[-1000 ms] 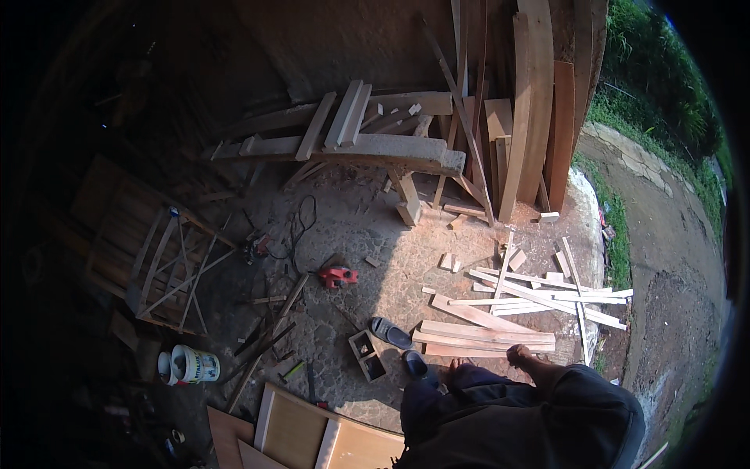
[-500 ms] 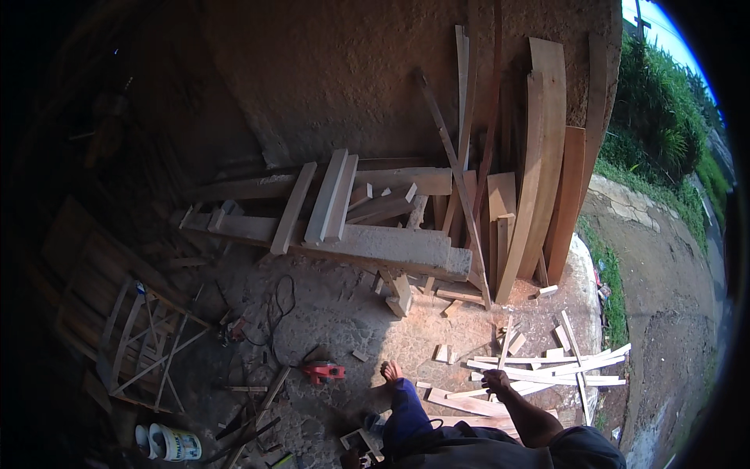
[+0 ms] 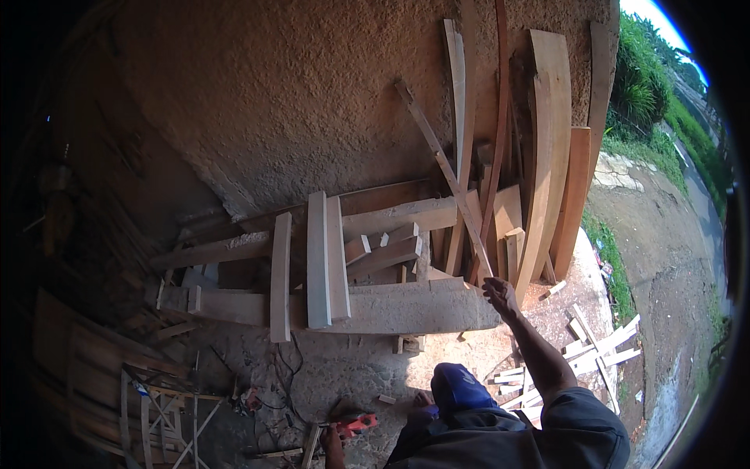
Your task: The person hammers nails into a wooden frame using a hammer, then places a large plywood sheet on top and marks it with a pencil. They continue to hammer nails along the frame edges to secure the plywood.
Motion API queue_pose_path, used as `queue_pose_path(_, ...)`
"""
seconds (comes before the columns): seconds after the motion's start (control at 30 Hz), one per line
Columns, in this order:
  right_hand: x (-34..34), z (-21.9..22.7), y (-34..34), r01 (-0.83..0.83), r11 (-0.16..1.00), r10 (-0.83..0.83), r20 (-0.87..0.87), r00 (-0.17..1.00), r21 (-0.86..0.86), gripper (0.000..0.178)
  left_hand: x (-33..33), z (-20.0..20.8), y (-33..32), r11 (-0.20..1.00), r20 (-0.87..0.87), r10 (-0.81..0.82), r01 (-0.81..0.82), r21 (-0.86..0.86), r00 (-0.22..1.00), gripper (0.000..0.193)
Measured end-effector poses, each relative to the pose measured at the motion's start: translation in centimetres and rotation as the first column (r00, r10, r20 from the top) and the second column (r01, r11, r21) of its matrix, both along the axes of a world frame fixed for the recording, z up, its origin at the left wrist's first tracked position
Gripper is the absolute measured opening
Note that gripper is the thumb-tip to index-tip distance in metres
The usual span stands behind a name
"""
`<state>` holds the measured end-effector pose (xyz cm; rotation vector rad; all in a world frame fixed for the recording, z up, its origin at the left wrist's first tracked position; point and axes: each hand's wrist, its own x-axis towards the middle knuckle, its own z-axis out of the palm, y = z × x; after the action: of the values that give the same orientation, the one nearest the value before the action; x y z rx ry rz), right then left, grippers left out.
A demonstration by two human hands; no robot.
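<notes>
My right hand (image 3: 502, 298) is stretched forward, its fingers curled at the lower end of a thin wooden strip (image 3: 444, 160) that leans against the wall. Whether the fingers grip the strip or only pass in front of it, I cannot make out. Low in the view, my left hand (image 3: 334, 447) hangs in shade beside a red power tool (image 3: 357, 424) on the ground; its fingers are too dark to read. Ahead of me is a rough bench of two thick beams (image 3: 406, 309), with pale planks (image 3: 318, 262) laid across it and short offcuts (image 3: 387, 256) between the beams.
Tall boards (image 3: 551, 141) lean on the rough wall (image 3: 297, 102) at the right. Pale wood strips (image 3: 598, 359) lie scattered on the ground. At left are a wooden frame (image 3: 168, 414), a cable (image 3: 289, 371) and another small tool (image 3: 248, 400). Grass (image 3: 641, 78) grows outside.
My view has shifted closer to the bench. My right hand has moved forward from above the scattered strips to the leaning strip's lower end. My left hand now shows beside the red tool.
</notes>
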<state>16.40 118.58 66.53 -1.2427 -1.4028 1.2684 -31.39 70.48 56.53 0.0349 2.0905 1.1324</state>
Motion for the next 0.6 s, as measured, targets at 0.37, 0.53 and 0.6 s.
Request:
queue_pose_path(0.37,-13.8,8.4,35.8,0.231,0.912,-0.388,0.531,0.754,0.338,0.046,6.0,-0.3,-3.6,0.985,0.194,0.172,-0.169,-0.035,0.966,0.032)
queue_pose_path(0.53,-15.9,8.3,45.0,0.291,0.957,-0.244,0.578,0.779,0.013,0.059,7.2,1.0,0.6,0.979,0.240,0.201,-0.187,-0.079,0.950,0.033)
queue_pose_path(0.6,-16.3,8.3,45.6,0.305,0.952,-0.244,0.556,0.794,-0.018,0.058,7.4,1.8,1.7,0.977,0.242,0.210,-0.195,-0.085,0.947,0.033)
